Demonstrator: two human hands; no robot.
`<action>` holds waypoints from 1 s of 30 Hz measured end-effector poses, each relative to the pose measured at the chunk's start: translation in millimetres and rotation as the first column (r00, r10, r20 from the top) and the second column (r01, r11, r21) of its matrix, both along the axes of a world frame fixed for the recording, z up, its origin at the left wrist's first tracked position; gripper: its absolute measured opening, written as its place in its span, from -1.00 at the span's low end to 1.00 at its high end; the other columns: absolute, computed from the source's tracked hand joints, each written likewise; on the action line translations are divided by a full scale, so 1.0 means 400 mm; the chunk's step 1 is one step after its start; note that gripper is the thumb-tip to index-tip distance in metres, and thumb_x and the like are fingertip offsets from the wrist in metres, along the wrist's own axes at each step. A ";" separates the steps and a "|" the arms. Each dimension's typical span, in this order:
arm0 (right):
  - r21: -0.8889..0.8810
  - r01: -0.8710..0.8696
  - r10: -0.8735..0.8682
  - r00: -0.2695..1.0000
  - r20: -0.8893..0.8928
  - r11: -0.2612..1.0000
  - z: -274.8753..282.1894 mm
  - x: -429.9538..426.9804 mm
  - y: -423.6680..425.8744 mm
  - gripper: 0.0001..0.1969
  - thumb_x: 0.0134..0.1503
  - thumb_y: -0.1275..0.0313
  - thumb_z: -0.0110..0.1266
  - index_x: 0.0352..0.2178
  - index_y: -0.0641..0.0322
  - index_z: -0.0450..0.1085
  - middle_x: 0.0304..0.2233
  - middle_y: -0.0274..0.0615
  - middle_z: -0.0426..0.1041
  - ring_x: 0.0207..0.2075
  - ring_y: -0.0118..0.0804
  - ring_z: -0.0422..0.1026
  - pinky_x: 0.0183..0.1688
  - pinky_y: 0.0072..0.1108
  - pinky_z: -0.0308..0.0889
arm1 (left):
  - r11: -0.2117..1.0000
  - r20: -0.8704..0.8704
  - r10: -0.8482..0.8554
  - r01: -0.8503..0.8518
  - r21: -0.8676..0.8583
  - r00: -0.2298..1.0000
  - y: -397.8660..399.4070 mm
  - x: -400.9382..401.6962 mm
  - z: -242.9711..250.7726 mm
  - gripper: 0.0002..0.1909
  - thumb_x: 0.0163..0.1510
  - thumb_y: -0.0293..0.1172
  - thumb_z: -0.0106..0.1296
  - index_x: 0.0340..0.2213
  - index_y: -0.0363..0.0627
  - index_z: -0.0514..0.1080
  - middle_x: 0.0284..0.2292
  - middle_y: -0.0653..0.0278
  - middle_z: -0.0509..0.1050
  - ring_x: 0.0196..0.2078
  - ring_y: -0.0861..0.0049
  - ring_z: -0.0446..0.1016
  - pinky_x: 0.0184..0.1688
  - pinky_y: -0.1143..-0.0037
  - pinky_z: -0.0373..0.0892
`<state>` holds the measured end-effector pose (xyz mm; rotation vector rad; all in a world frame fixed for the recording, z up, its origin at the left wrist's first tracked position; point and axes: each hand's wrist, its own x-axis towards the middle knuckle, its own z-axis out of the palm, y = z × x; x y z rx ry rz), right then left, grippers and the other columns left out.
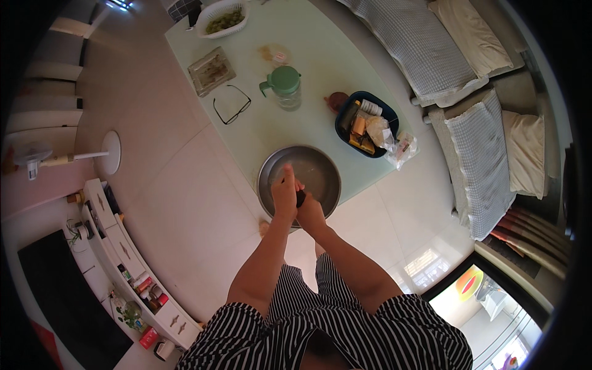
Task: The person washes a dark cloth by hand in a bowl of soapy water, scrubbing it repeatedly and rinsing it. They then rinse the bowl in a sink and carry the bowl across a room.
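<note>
A round metal pan point(319, 173) sits at the near corner of the pale green table. Over its near part, my left hand point(286, 196) and my right hand point(310, 212) are together, close to each other at the wrists. Between them shows a dark object point(300, 198), which may be the pan's handle or something small; its kind cannot be told. My right hand is closed around its lower end. The left thumb points away from me, and the left fingers reach toward the dark object. Whether the left hand grips it is hidden.
A glass jug with green lid point(284, 81), eyeglasses point(232, 111), a glass tray point(211, 71) and a white basket of green fruit point(224, 21) stand on the table point(314, 55). A dark blue basin point(341, 127) holds packages. A standing fan point(111, 152) is left, cushioned seats point(481, 162) right.
</note>
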<state>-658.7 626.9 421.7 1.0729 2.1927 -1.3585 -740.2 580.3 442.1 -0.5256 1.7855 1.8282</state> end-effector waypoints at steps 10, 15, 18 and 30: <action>-0.459 0.031 -0.123 0.977 -0.172 0.888 0.006 0.007 0.043 -0.66 -0.13 0.36 0.28 -0.37 0.42 0.40 -0.47 -0.16 0.49 -0.42 -0.33 0.46 -0.33 -0.54 0.33 | 0.984 0.034 -0.138 0.133 0.117 0.990 0.009 -0.018 0.027 -0.32 0.09 0.18 -0.02 -0.83 -0.06 0.12 -0.80 0.33 0.19 -0.71 0.56 0.23 -0.60 0.53 0.18; -0.659 0.091 -0.144 0.989 -0.026 0.747 0.100 -0.009 0.052 -0.75 -0.12 0.39 0.25 -0.49 0.37 0.39 -0.61 -0.27 0.41 -0.57 -0.45 0.36 -0.52 -0.56 0.27 | 0.970 0.126 -0.157 0.128 0.207 0.980 -0.018 -0.026 0.046 -0.36 0.09 0.13 0.00 -0.81 0.01 0.06 -0.78 0.35 0.13 -0.69 0.52 0.17 -0.57 0.49 0.17; -0.824 0.121 -0.152 0.987 0.042 0.554 0.111 -0.006 0.064 -0.84 -0.15 0.47 0.18 -0.61 0.25 0.31 -0.73 -0.39 0.25 -0.73 -0.54 0.17 -0.70 -0.61 0.03 | 0.953 0.153 -0.179 0.133 0.271 0.972 -0.020 -0.031 0.068 -0.39 0.11 0.07 0.00 -0.81 0.02 0.06 -0.78 0.34 0.13 -0.68 0.52 0.17 -0.56 0.48 0.17; -0.989 0.102 -0.085 0.992 0.093 0.110 0.114 -0.026 0.085 -0.81 -0.20 0.59 0.04 -0.71 0.17 0.17 -0.78 -0.38 0.09 -0.81 -0.57 0.00 -0.75 -0.67 -0.17 | 0.917 0.194 -0.271 0.191 0.351 0.943 -0.027 -0.067 0.118 -0.43 0.10 -0.04 0.00 -0.83 0.01 0.09 -0.78 0.29 0.19 -0.66 0.46 0.25 -0.55 0.47 0.20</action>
